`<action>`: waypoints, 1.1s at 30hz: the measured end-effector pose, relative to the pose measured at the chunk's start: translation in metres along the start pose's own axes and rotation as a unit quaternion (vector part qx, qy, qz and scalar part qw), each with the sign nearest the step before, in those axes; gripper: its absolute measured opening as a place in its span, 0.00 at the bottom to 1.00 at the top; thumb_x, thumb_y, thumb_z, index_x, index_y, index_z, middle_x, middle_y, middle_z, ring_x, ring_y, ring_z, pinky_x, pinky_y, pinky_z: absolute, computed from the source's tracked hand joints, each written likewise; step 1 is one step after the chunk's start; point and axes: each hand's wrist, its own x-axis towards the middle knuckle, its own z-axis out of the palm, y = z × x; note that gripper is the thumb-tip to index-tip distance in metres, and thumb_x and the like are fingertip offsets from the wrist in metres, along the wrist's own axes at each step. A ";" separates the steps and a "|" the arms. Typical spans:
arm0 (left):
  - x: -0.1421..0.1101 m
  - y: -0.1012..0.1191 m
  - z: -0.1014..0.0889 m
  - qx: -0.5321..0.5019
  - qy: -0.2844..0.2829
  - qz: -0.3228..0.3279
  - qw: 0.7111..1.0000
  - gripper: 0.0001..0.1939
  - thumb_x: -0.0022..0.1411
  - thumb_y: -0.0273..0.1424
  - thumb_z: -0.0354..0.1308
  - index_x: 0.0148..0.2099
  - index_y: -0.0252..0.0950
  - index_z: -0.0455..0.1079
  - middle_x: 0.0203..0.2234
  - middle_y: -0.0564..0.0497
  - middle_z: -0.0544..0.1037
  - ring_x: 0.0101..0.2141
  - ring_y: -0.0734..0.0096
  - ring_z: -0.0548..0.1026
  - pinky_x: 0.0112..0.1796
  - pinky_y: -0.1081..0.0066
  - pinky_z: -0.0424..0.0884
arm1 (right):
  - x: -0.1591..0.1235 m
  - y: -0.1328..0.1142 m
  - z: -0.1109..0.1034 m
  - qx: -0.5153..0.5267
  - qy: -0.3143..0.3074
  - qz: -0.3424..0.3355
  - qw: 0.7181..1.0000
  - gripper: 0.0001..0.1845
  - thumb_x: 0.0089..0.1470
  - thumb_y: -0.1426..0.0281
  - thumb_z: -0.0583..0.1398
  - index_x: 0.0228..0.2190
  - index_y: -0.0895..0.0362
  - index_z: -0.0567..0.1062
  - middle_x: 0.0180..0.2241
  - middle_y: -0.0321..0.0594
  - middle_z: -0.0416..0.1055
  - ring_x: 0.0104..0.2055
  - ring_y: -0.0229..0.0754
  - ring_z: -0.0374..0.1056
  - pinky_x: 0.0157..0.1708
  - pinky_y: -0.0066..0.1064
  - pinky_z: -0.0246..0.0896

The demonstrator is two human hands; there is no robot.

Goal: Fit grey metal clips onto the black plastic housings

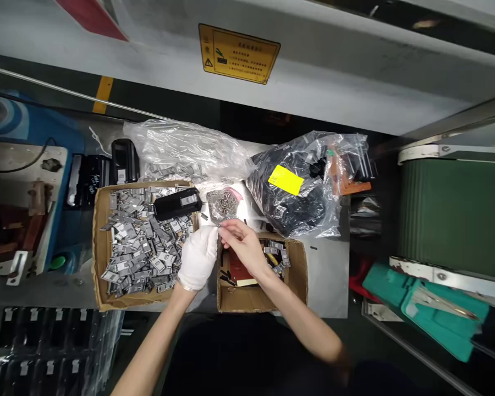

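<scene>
My left hand [198,257] wears a white glove and is closed, pinching a small metal part that I cannot make out clearly. My bare right hand [240,241] meets it fingertip to fingertip, fingers pinched on the same small piece. Both hands hover above the gap between a cardboard box full of grey metal clips [137,242] on the left and a smaller cardboard box [260,297] holding a few clips and a red item. Just beyond the fingertips lies a small heap of screws [223,202].
A black device [177,203] rests on the clip box's far edge. Behind are a clear plastic bag [185,148] and a bag of black parts with a yellow label [286,179]. A green conveyor [454,214] and teal tool [433,308] stand right. Trays of black parts [45,346] sit lower left.
</scene>
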 end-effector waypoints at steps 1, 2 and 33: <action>-0.004 0.002 -0.001 0.022 -0.013 0.025 0.999 0.18 0.75 0.31 0.42 0.33 0.37 0.67 0.23 0.50 0.73 0.24 0.65 0.71 0.28 0.66 0.67 | -0.010 0.000 -0.001 0.050 0.013 0.036 0.998 0.20 0.42 0.55 0.73 0.32 0.55 0.77 0.29 0.33 0.73 0.30 0.36 0.68 0.32 0.27 0.68; -0.010 0.006 -0.002 0.042 -0.027 0.049 0.998 0.18 0.75 0.31 0.43 0.34 0.36 0.68 0.23 0.49 0.73 0.24 0.64 0.71 0.28 0.65 0.65 | -0.019 0.002 -0.004 0.093 0.024 0.074 0.993 0.23 0.36 0.56 0.76 0.30 0.55 0.78 0.28 0.33 0.73 0.30 0.35 0.68 0.34 0.27 0.69; -0.129 0.120 -0.011 0.094 -0.086 0.253 0.959 0.16 0.74 0.23 0.40 0.35 0.36 0.64 0.23 0.52 0.70 0.22 0.66 0.66 0.25 0.67 0.63 | -0.208 0.041 -0.065 0.130 0.110 0.131 0.977 0.20 0.39 0.56 0.76 0.30 0.56 0.82 0.30 0.36 0.75 0.32 0.36 0.68 0.38 0.29 0.68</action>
